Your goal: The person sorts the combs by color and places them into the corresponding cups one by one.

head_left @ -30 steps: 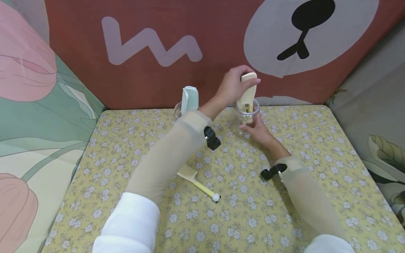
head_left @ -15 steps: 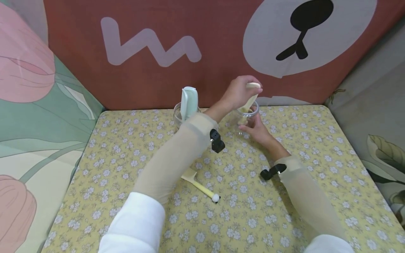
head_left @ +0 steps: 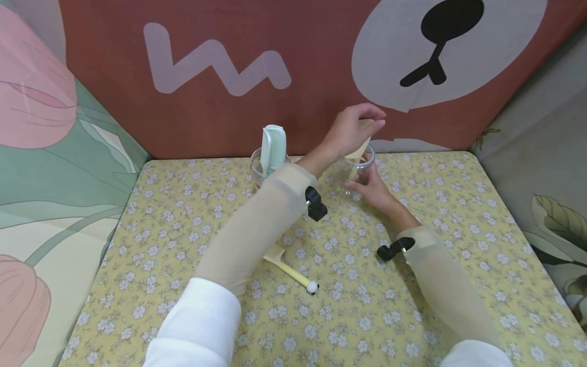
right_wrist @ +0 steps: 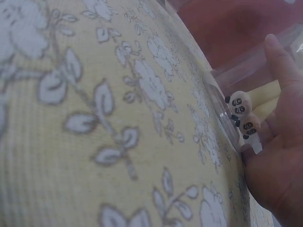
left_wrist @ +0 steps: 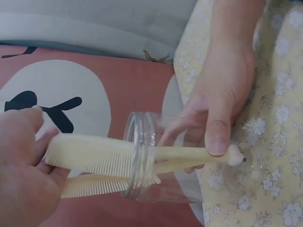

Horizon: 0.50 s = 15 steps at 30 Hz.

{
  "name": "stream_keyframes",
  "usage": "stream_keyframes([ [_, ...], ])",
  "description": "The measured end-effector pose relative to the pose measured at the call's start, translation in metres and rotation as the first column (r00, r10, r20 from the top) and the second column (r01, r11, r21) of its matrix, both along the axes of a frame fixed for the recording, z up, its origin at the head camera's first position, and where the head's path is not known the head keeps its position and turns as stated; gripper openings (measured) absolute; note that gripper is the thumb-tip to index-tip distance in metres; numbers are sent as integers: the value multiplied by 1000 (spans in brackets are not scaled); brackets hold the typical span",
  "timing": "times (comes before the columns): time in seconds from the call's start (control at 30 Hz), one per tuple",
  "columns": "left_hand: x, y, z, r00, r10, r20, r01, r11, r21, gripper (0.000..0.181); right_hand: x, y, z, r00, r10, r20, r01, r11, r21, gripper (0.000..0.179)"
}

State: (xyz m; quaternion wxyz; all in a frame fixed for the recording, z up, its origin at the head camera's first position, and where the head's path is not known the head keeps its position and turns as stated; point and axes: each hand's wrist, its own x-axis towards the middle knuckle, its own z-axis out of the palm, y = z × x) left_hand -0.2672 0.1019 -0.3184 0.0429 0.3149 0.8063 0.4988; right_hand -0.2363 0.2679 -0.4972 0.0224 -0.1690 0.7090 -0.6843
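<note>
Two pale yellow combs (left_wrist: 94, 153) stand handle-down in a clear jar (head_left: 343, 176), their toothed ends above its rim. Panda heads (right_wrist: 240, 104) tip their handles, seen through the jar wall in the right wrist view. My left hand (head_left: 350, 130) is at the combs' upper ends, its fingers spread and loosely extended; one fingertip lies against or just behind a comb's corner. Low on the jar, my right hand (head_left: 378, 191) grips it between thumb and fingers. Another yellow comb (head_left: 293, 272) lies on the table, its toothed end partly hidden by my left sleeve.
Left of my left wrist stands a second clear jar (head_left: 256, 165) holding mint-green flat pieces (head_left: 274, 148), partly hidden by my forearm. The table has a yellow floral cloth (head_left: 367, 316). A reddish-brown printed backdrop (head_left: 206, 122) rises at its far edge.
My left hand lowered a comb into the jar, then its fingers spread and rose slightly. The comb now leans inside the jar. My right hand stays on the jar.
</note>
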Motion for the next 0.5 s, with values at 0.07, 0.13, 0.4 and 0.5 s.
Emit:
stream_keyframes([
  [0.07,0,-1,3,1000,3,-20,-2,1000,29,29,-1,-1,1,1000,10,1,-10,1000,-9,87],
  [0.13,0,-3,6,999,2,-39,-1,999,37,30,0,-2,1,1000,12,11,-12,1000,-7,86],
  [0.4,3,-9,17,995,-9,-97,9,1000,-3,32,0,-2,2,1000,-10,14,10,1000,29,91],
  [0.5,4,-14,21,990,-30,-136,23,998,-52,33,-2,-1,1,1000,6,7,-6,1000,16,91],
])
